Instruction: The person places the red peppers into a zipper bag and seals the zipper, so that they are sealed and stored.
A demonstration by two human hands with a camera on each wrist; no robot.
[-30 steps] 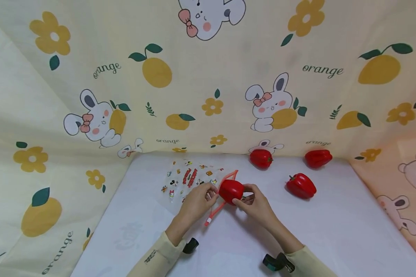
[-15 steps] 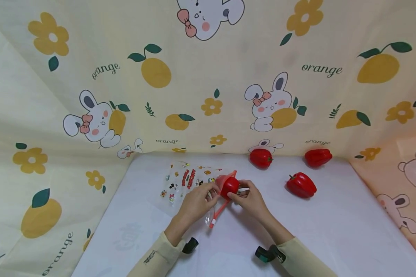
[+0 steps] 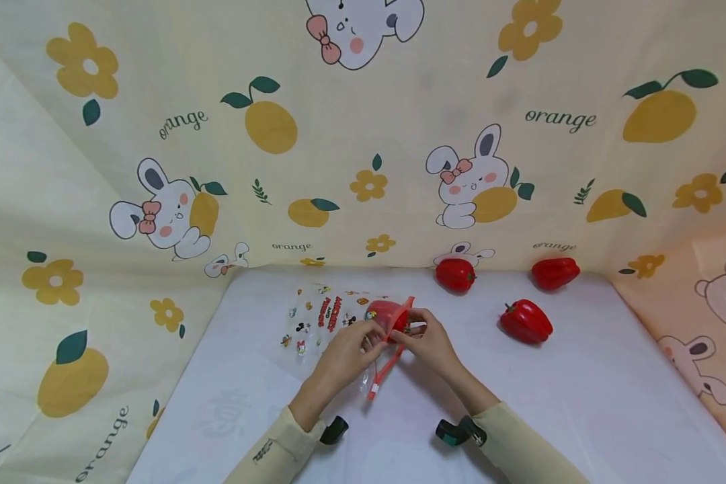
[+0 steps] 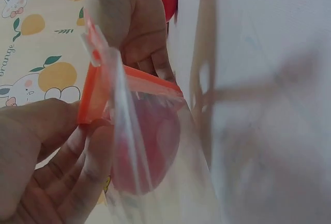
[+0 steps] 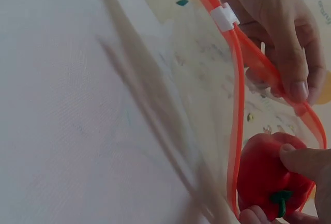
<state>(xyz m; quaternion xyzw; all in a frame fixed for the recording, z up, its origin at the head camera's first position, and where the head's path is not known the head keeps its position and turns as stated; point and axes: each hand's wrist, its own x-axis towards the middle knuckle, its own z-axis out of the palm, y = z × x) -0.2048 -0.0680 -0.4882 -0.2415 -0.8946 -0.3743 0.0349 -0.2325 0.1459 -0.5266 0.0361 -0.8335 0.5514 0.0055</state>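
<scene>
Red pepper [image 3: 382,312] slips into the zip bag [image 3: 314,323] — bagging it looks mostly done.
Its body now shows through the plastic, stem end near the orange rim [image 5: 237,110]; left hand [image 3: 352,346] pinches that rim — right hand [image 3: 425,337] grips the pepper.

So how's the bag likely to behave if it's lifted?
The bag is probably floppy, since its clear film creases in the left wrist view. Its orange rim looks a bit stiffer, bending in a smooth curve. With the bulky pepper at its mouth, it may sag there.
</scene>
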